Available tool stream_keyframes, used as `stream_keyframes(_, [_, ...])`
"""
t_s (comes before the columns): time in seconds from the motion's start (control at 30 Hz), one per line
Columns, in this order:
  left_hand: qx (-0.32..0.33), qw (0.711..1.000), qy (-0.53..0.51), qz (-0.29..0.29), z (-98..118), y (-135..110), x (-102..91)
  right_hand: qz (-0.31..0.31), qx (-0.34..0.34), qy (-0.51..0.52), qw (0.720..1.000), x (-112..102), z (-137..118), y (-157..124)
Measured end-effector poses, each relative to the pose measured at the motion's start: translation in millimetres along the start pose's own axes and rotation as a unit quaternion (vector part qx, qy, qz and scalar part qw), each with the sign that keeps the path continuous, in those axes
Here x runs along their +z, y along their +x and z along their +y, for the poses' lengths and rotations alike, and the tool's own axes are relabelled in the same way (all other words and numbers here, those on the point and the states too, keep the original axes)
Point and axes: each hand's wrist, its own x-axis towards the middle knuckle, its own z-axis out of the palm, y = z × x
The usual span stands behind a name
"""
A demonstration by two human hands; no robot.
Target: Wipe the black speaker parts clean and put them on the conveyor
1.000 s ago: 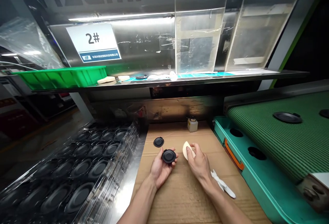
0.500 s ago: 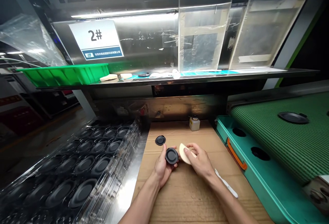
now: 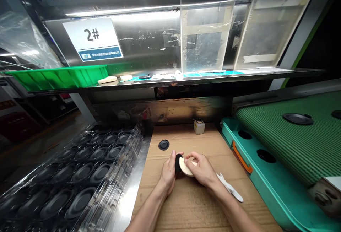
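My left hand (image 3: 168, 173) holds a round black rubber-like disc (image 3: 177, 163), turned nearly edge-on, with the fingers hiding part of it. My right hand (image 3: 201, 170) grips a cream foam pad (image 3: 185, 166) and presses it against that disc's face. Both hands are above the brown cardboard sheet (image 3: 183, 203). A second black disc (image 3: 164, 145) lies flat on the cardboard, beyond my left hand. A white cloth (image 3: 230, 188) lies to the right of my right wrist. A small bottle with a dark cap (image 3: 199, 127) stands at the cardboard's far edge.
On the left, a clear plastic tray (image 3: 80, 185) holds rows of black discs. On the right, a green ribbed conveyor belt (image 3: 282, 143) carries black discs beside a teal frame with round holes (image 3: 255, 150). A shelf (image 3: 213, 74) above holds a green tray and foam pads.
My hands have come closer together. The foam pad has moved left onto the black disc, which has turned from facing up to nearly edge-on. The camera view has shifted slightly.
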Motion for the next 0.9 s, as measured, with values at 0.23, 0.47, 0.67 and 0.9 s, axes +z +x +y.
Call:
stream_keyframes(0.23, [0.019, 0.999, 0.027, -0.032, -3, 0, 1.2, -0.032, -0.034, 0.011, 0.999, -7, -8, -2])
stream_keyframes(0.47, [0.015, 0.999, 0.024, 0.031, -2, 0, 2.9, -0.002, 0.015, -0.026, 1.0, -3, 0, 0])
stream_keyframes(0.67, [-0.016, 0.999, -0.017, 0.046, 0, 3, -4.6, -0.238, 0.067, 0.252, 0.936, -4, -6, -6])
stream_keyframes(0.9, [-0.083, 0.98, -0.176, -0.027, 9, 7, -16.6, -0.006, 0.141, 0.262, 0.955, -18, 2, 9])
